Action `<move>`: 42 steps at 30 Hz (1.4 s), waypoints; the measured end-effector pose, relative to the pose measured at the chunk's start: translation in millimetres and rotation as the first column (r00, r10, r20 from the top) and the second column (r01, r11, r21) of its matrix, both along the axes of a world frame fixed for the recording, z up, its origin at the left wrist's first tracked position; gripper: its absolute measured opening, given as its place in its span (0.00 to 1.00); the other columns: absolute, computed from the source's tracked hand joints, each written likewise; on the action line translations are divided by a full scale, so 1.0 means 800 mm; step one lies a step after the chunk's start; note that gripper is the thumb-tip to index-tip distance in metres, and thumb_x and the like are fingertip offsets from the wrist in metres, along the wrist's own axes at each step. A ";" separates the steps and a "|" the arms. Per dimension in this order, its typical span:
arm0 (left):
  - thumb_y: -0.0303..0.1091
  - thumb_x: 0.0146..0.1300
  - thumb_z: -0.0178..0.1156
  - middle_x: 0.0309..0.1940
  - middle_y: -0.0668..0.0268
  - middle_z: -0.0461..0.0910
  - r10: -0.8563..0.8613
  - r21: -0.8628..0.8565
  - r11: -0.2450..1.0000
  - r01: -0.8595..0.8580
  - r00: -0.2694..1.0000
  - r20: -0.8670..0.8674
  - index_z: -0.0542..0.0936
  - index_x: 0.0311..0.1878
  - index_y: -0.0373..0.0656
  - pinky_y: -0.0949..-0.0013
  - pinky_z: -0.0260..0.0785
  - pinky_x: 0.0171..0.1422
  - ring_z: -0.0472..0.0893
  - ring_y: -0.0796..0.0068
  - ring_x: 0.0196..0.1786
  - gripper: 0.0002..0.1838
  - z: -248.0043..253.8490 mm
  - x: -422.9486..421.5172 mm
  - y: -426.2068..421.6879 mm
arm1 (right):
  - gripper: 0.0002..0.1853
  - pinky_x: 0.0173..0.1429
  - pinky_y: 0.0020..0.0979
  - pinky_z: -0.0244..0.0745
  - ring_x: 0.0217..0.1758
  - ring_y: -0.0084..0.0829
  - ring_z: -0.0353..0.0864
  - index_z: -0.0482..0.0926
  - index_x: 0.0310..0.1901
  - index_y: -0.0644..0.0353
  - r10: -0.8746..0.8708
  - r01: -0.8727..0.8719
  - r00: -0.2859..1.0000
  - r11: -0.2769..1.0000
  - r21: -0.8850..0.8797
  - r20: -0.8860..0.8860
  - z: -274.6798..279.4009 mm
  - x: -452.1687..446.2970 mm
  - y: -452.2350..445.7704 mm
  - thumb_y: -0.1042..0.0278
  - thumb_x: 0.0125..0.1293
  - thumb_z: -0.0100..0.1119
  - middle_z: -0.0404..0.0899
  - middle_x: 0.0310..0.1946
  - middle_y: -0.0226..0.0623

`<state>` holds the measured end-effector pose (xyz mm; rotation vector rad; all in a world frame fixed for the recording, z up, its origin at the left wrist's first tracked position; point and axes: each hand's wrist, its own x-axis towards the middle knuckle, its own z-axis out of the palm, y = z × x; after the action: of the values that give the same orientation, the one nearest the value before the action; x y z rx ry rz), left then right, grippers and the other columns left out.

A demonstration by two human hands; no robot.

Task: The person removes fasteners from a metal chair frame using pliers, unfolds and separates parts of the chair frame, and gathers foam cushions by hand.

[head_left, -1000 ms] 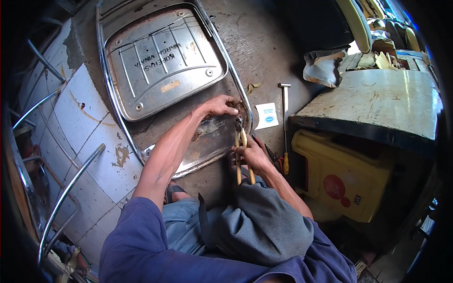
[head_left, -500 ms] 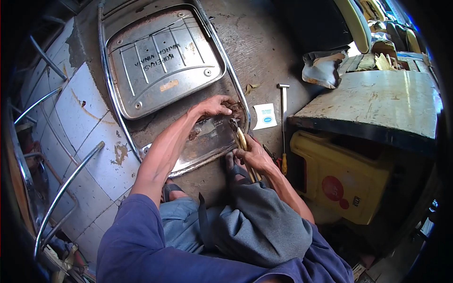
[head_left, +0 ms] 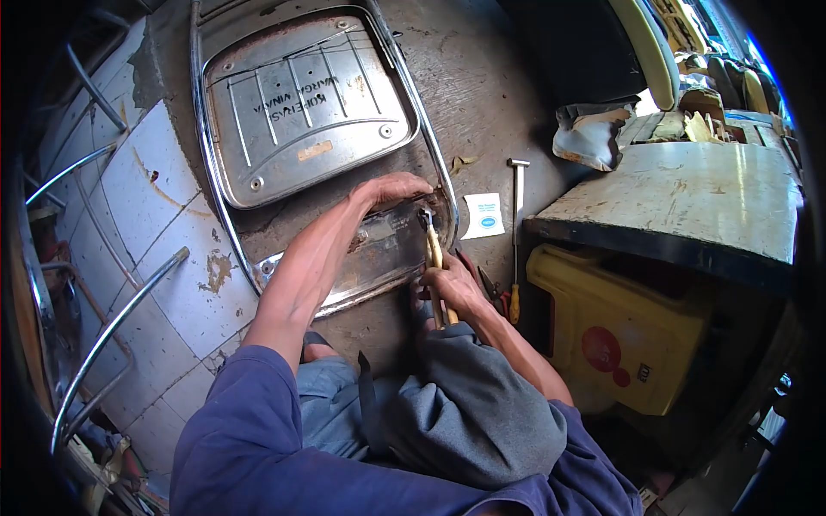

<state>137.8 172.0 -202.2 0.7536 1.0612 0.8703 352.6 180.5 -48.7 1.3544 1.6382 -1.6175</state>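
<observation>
A metal chair frame (head_left: 436,155) lies on the floor, with a ribbed metal panel (head_left: 310,107) that bears black lettering. My left hand (head_left: 397,187) reaches over the right side of the frame near a rusty corner; its fingertips point down and are largely hidden, so their hold cannot be made out. Yellow-handled pliers (head_left: 434,249) are gripped in my right hand (head_left: 456,285), their jaws up at the rusty metal just below my left hand. Beneath both hands is a dark, rust-stained plate (head_left: 379,258) inside the frame.
A white printed packet (head_left: 483,216) and a long T-shaped tool (head_left: 518,198) lie right of the frame. A yellow-handled screwdriver (head_left: 514,303) is nearby. A yellow crate (head_left: 619,344) sits under a worn table (head_left: 680,189). Curved chrome tubes (head_left: 120,344) stand at left.
The pliers have swung more upright in my right hand, with their jaws near the rusty corner. My left hand has turned so that its fingers curl downward. The view has shifted slightly.
</observation>
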 end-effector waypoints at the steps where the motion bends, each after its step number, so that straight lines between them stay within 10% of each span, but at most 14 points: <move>1: 0.47 0.69 0.56 0.50 0.63 0.83 -0.002 -0.004 1.000 0.002 1.000 0.003 0.81 0.57 0.36 0.65 0.69 0.59 0.78 0.74 0.51 0.24 0.005 0.002 -0.002 | 0.27 0.51 0.37 0.75 0.43 0.39 0.82 0.71 0.60 0.66 -0.030 0.030 0.999 0.999 -0.011 -0.040 -0.025 0.009 -0.004 0.68 0.57 0.53 0.82 0.39 0.47; 8: 0.56 0.71 0.56 0.50 0.63 0.83 0.008 -0.018 1.000 -0.012 0.977 -0.213 0.82 0.58 0.37 0.64 0.68 0.61 0.78 0.71 0.51 0.29 -0.004 0.007 0.009 | 0.36 0.62 0.41 0.70 0.58 0.49 0.78 0.63 0.71 0.58 0.078 -0.070 0.995 0.991 0.117 -0.063 -0.011 -0.008 -0.003 0.68 0.58 0.52 0.78 0.55 0.57; 14: 0.51 0.70 0.58 0.49 0.57 0.84 0.207 -0.003 0.978 -0.208 0.974 -0.090 0.82 0.55 0.35 0.63 0.68 0.61 0.80 0.68 0.53 0.26 0.002 0.015 -0.014 | 0.39 0.70 0.44 0.66 0.65 0.53 0.74 0.50 0.76 0.51 0.603 -0.608 0.794 0.783 0.134 0.080 0.029 -0.001 0.023 0.66 0.64 0.52 0.76 0.58 0.60; 18: 0.48 0.65 0.60 0.46 0.53 0.83 0.466 0.251 0.885 -0.393 0.720 -0.515 0.79 0.56 0.33 0.60 0.69 0.62 0.80 0.58 0.54 0.26 0.046 0.032 -0.052 | 0.37 0.65 0.49 0.71 0.63 0.59 0.73 0.56 0.74 0.54 0.707 -0.710 0.695 0.645 0.282 0.133 0.059 0.022 0.032 0.74 0.61 0.51 0.73 0.59 0.62; 19: 0.46 0.62 0.61 0.43 0.53 0.83 0.541 0.414 0.841 -0.349 0.568 -0.621 0.78 0.57 0.34 0.58 0.69 0.62 0.81 0.56 0.52 0.27 0.062 0.038 -0.064 | 0.37 0.65 0.49 0.71 0.63 0.59 0.73 0.56 0.74 0.54 0.710 -0.714 0.691 0.642 0.281 0.136 0.069 0.021 0.033 0.74 0.61 0.51 0.73 0.59 0.62; 22: 0.42 0.61 0.61 0.46 0.52 0.80 0.376 0.674 0.736 0.055 0.795 -0.475 0.73 0.61 0.39 0.52 0.70 0.61 0.79 0.52 0.53 0.27 0.106 0.076 -0.093 | 0.36 0.64 0.47 0.72 0.62 0.59 0.74 0.61 0.72 0.58 0.705 -0.750 0.658 0.584 0.310 0.264 0.090 0.020 0.035 0.74 0.57 0.50 0.74 0.56 0.61; 26: 0.33 0.57 0.65 0.41 0.54 0.84 0.164 0.532 0.835 0.140 0.860 -0.483 0.78 0.59 0.43 0.55 0.74 0.52 0.83 0.58 0.47 0.25 0.128 0.129 -0.095 | 0.29 0.56 0.51 0.76 0.56 0.60 0.78 0.65 0.69 0.60 0.923 -0.932 0.349 0.324 0.162 0.163 0.128 -0.016 0.056 0.66 0.66 0.54 0.80 0.48 0.63; 31: 0.43 0.63 0.68 0.38 0.60 0.85 0.082 0.435 0.899 -0.044 0.994 -0.069 0.83 0.51 0.44 0.63 0.75 0.46 0.85 0.67 0.40 0.18 0.138 0.131 -0.097 | 0.52 0.60 0.38 0.74 0.55 0.37 0.82 0.60 0.75 0.59 0.588 -0.643 0.686 0.765 0.020 -0.427 0.201 -0.036 0.121 0.39 0.56 0.72 0.81 0.58 0.48; 33: 0.47 0.69 0.63 0.39 0.65 0.85 -0.096 0.135 0.988 0.074 0.981 0.168 0.84 0.50 0.46 0.65 0.75 0.48 0.85 0.71 0.42 0.16 0.170 0.109 -0.098 | 0.54 0.63 0.36 0.70 0.53 0.34 0.76 0.62 0.74 0.61 0.373 -0.458 0.788 0.887 -0.061 -0.489 0.195 -0.043 0.141 0.47 0.50 0.80 0.77 0.53 0.41; 35: 0.52 0.71 0.60 0.38 0.67 0.84 -0.042 0.245 0.970 -0.013 0.975 0.217 0.82 0.52 0.44 0.67 0.76 0.48 0.84 0.73 0.42 0.20 0.147 0.130 -0.097 | 0.51 0.64 0.38 0.70 0.57 0.35 0.75 0.62 0.73 0.58 0.298 -0.385 0.636 0.922 0.042 -0.712 0.138 -0.048 0.146 0.53 0.51 0.80 0.76 0.51 0.38; 39: 0.55 0.71 0.57 0.39 0.62 0.83 0.121 0.193 0.947 -0.259 0.839 0.530 0.75 0.58 0.35 0.68 0.76 0.48 0.83 0.71 0.45 0.29 0.159 0.148 -0.097 | 0.37 0.52 0.35 0.80 0.45 0.37 0.84 0.57 0.71 0.52 -0.261 -0.164 0.681 0.856 -0.490 -0.684 0.085 -0.094 0.089 0.68 0.65 0.68 0.79 0.44 0.44; 42: 0.56 0.70 0.59 0.42 0.66 0.80 0.385 -0.048 0.893 -0.448 0.704 0.597 0.75 0.57 0.38 0.76 0.74 0.40 0.81 0.77 0.44 0.28 0.156 0.172 -0.101 | 0.27 0.34 0.29 0.77 0.29 0.27 0.79 0.60 0.62 0.52 -0.144 -0.199 0.795 0.856 -0.478 -0.590 0.067 -0.121 0.085 0.63 0.69 0.65 0.77 0.33 0.36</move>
<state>275.2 91.0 -77.0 0.2638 0.6170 1.4528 255.8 248.6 5.2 0.5365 1.3300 -2.4234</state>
